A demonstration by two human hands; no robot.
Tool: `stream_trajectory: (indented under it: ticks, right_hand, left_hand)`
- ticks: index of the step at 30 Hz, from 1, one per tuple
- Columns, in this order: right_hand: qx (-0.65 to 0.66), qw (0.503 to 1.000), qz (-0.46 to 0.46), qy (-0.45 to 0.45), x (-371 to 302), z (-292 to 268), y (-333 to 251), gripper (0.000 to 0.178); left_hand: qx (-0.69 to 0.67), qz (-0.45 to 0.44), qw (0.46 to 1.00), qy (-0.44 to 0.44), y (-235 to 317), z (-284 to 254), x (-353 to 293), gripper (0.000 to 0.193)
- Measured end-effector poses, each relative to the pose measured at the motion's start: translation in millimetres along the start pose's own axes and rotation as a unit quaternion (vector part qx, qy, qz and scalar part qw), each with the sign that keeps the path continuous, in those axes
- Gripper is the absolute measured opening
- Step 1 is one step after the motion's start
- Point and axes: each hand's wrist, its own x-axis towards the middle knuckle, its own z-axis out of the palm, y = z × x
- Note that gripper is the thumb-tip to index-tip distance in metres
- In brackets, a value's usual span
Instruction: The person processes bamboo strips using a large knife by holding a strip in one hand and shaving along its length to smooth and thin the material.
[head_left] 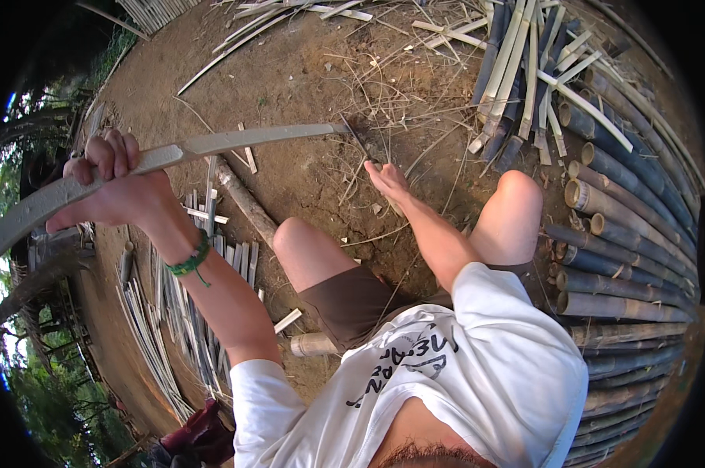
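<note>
A long, pale split bamboo strip (235,140) curves from the far left edge of the head view toward the middle, above the dirt ground. My left hand (110,179) is closed around its left part, with the fingers over the upper edge. In my right hand (387,183) is a knife (356,139) with a dark narrow blade, seen almost edge-on. The blade's far end meets or overlaps the strip's right end; whether it has cut into the bamboo I cannot tell. My right fingers are wrapped on its handle, which is mostly hidden.
Thick bamboo poles (625,304) are stacked along the right. Split bamboo pieces (516,70) lie heaped at the far right, and more slats (177,312) lie at the left. Thin shavings (376,101) litter the ground ahead. A round pole (243,195) lies by my left knee.
</note>
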Motion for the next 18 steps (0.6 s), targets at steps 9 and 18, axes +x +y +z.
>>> stream_trajectory:
  ticks: [9, 18]
  right_hand:
    - [0.075, 0.997, 0.021, -0.029, -4, 5, 13, 0.069]
    - [0.122, 0.989, -0.07, -0.045, -63, 8, -37, 0.063]
  left_hand:
    - [-0.045, -0.009, 0.998, -0.033, 8, -8, -2, 0.079]
    - [0.112, 0.154, 0.98, 0.056, 9, 2, 11, 0.076]
